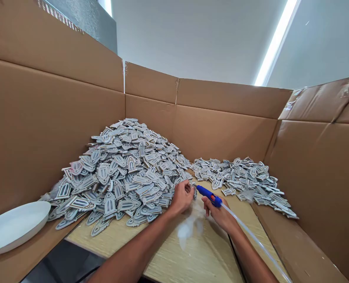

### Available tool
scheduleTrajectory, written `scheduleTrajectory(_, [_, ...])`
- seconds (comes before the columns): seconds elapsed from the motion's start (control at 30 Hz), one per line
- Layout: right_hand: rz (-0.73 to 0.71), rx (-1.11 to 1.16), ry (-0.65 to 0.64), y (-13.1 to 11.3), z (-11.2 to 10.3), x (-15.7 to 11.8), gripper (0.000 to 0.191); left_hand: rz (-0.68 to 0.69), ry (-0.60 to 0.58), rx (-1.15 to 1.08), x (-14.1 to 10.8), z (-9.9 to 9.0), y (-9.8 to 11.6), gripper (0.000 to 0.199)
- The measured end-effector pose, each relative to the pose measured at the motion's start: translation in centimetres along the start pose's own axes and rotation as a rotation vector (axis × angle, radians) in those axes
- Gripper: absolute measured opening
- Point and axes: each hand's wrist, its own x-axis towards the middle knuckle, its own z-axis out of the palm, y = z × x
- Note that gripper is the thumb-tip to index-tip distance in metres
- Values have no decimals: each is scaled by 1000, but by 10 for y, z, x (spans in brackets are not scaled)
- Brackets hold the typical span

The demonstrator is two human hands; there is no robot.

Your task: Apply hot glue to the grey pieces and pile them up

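Observation:
My right hand (pixel 218 214) is wrapped round a blue hot glue gun (pixel 206 193), its nozzle pointing left and away from me. A long clear glue stick (pixel 255 237) trails out of its back toward the lower right. Just left of the nozzle, my left hand (pixel 182 196) pinches a small grey window-shaped piece (pixel 195 192), mostly hidden by the fingers. The nozzle tip is close to this piece; I cannot tell whether they touch. A tall heap of similar grey arched pieces (pixel 118 177) rises at the left of my left hand.
A smaller heap of pieces (pixel 239 177) lies at the back right. Cardboard walls (pixel 221 129) stand around the work board (pixel 168 255). A white bowl (pixel 18 226) sits at the far left. Whitish smears (pixel 188 230) mark the board near my hands.

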Motion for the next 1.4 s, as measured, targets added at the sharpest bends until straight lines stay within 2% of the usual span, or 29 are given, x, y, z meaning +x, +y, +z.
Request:
scheduleTrajectory(0.07, [-65,-82,96,-1,-2,-1,52,-15,-3,37,1,-2,1,19])
scheduleTrajectory(0.13, [-121,-149,286,-3,-7,0,51,-56,10,82,5,-5,1,19])
scheduleTrajectory(0.2, [-98,-151,465,-5,-14,1,54,-106,34,99,9,-8,0,20])
scheduleTrajectory(0.23, [-53,-131,514,-5,-19,2,57,-134,36,90,10,-8,-1,21])
scheduleTrajectory(0.3, [55,-102,566,-4,-28,5,61,-211,-11,44,12,-8,-2,21])
scheduleTrajectory(0.4, [153,-61,520,1,-36,10,66,-339,-164,-42,11,-5,-2,20])
scheduleTrajectory(0.47, [164,-47,489,3,-37,12,66,-339,-186,-79,10,-3,-1,18])
scheduleTrajectory(0.6, [159,-114,481,4,-33,12,65,-206,-7,-163,12,-8,3,14])
scheduleTrajectory(0.7, [136,-120,469,6,-29,12,63,-169,163,-258,16,-25,7,13])
scheduleTrajectory(0.9, [112,-148,447,3,-26,10,62,-117,677,-417,11,-90,14,18])
scheduleTrajectory(1.03, [105,-173,454,-9,-24,7,64,-166,913,-387,4,-126,11,22])
scheduleTrajectory(1.1, [92,-172,451,-12,-23,5,65,-196,965,-381,3,-133,9,25])
scheduleTrajectory(1.27, [69,-174,436,-10,-21,5,65,-236,984,-361,6,-138,6,30])
scheduleTrajectory(1.4, [81,-170,442,-8,-22,5,63,-268,969,-104,1,-142,5,24])
